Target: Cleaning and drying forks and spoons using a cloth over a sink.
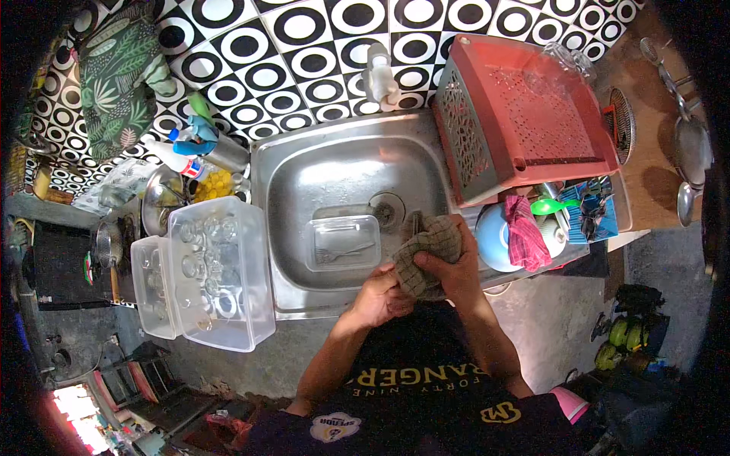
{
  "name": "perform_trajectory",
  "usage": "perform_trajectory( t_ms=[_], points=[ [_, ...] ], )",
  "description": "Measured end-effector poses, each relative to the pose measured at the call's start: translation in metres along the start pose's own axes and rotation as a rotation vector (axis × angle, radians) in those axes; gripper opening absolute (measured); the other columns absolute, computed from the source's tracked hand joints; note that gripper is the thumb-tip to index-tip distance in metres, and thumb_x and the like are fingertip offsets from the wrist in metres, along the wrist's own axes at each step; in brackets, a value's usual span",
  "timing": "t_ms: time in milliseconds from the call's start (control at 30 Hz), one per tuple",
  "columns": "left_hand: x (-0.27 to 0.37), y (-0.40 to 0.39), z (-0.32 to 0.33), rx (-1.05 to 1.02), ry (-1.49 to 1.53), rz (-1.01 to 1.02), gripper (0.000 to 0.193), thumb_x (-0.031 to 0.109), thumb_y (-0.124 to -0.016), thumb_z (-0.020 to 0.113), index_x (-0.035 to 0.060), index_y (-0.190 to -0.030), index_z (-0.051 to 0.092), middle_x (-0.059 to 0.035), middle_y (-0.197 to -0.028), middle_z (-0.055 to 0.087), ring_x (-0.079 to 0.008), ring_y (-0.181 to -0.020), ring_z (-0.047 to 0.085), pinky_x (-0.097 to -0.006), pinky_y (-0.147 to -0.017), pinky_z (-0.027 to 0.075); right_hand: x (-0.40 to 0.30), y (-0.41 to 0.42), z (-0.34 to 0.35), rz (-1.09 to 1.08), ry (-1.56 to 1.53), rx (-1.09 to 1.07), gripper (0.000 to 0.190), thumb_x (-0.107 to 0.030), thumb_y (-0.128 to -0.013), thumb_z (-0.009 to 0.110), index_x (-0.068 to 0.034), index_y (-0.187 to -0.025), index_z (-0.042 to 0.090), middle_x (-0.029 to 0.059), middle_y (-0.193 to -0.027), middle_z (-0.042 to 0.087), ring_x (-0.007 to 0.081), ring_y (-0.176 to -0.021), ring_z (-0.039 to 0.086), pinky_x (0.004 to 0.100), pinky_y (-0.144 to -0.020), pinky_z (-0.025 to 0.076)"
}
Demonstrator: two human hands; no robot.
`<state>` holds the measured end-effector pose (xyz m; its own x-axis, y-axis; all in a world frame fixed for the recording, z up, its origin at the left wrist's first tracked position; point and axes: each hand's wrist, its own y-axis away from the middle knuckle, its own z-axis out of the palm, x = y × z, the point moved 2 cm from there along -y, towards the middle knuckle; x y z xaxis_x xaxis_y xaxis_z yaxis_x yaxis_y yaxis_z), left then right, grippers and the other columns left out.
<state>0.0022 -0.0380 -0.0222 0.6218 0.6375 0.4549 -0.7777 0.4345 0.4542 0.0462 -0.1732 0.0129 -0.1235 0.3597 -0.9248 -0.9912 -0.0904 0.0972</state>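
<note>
Over the near right edge of a stainless steel sink (319, 142), both hands hold a checked grey-brown cloth (425, 256). My right hand (459, 262) grips the cloth from the right, its thumb lying on top. My left hand (385, 296) is closed at the cloth's lower left. Thin metal ends of what look like utensils (417, 221) stick out above the cloth; how many cannot be told. Inside the basin, left of the hands, a clear plastic container (344, 242) holds several forks or similar cutlery. The drain (388, 209) lies just behind it.
Left of the sink stand two clear plastic bins (259, 279) with glassware, bottles and a steel pot (162, 196). A tap (381, 77) is on the tiled wall. To the right are a red plastic rack (547, 114), a blue bowl (493, 236), a red cloth (527, 233) and a blue cutlery basket (599, 214).
</note>
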Motion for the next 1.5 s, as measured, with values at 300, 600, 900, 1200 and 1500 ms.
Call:
perform_trajectory(
  t_ms=[300,600,900,1200,1500],
  points=[
    [0.009,0.005,0.012,0.039,-0.688,0.418,0.014,0.012,-0.096,0.043,0.001,-0.091,0.05,0.0009,-0.068,0.051,-0.0113,-0.057,0.045,-0.0262,-0.052,0.037,0.001,-0.006,-0.009,-0.069,0.214,0.155,0.045,-0.007,-0.067,0.08,-0.005,-0.101,0.052,0.0051,-0.092,0.062,0.0142,-0.087,0.06,0.0299,-0.077,0.05],
    [0.02,0.016,0.028,0.11,-1.17,0.529,0.018,0.01,-0.094,0.042,0.0003,-0.085,0.054,-0.0153,-0.066,0.057,-0.0279,-0.061,0.06,-0.0362,-0.055,0.044,-0.024,-0.011,0.002,0.012,-0.087,0.168,0.042,0.0,-0.071,0.073,-0.003,-0.107,0.052,0.0076,-0.096,0.063,0.0186,-0.083,0.063,0.0308,-0.073,0.054],
    [0.024,0.02,0.013,0.108,-1.336,0.575,0.011,0.007,-0.089,0.047,-0.0005,-0.087,0.055,-0.0187,-0.067,0.056,-0.0354,-0.058,0.053,-0.0394,-0.056,0.044,-0.002,-0.005,0.0,0.208,-0.185,0.181,0.044,-0.001,-0.072,0.072,-0.002,-0.112,0.051,0.0081,-0.096,0.062,0.0186,-0.087,0.062,0.0319,-0.075,0.053],
    [0.022,0.022,0.027,0.059,-1.056,0.578,0.006,0.0,-0.083,0.048,-0.0043,-0.083,0.053,-0.0239,-0.064,0.053,-0.0385,-0.058,0.056,-0.0405,-0.051,0.04,-0.007,0.003,0.011,0.146,-0.144,0.172,0.041,0.0,-0.072,0.072,-0.002,-0.108,0.052,0.0101,-0.096,0.064,0.0186,-0.083,0.063,0.0304,-0.075,0.053],
    [0.026,0.042,0.026,0.086,-1.109,0.468,0.019,0.011,-0.093,0.046,-0.0028,-0.084,0.055,-0.0201,-0.063,0.052,-0.0328,-0.055,0.052,-0.0376,-0.054,0.041,-0.006,0.01,0.018,0.119,-0.185,0.235,0.038,0.004,-0.072,0.07,-0.002,-0.105,0.052,0.0084,-0.091,0.063,0.0179,-0.082,0.062,0.0295,-0.071,0.053]
  ],
)
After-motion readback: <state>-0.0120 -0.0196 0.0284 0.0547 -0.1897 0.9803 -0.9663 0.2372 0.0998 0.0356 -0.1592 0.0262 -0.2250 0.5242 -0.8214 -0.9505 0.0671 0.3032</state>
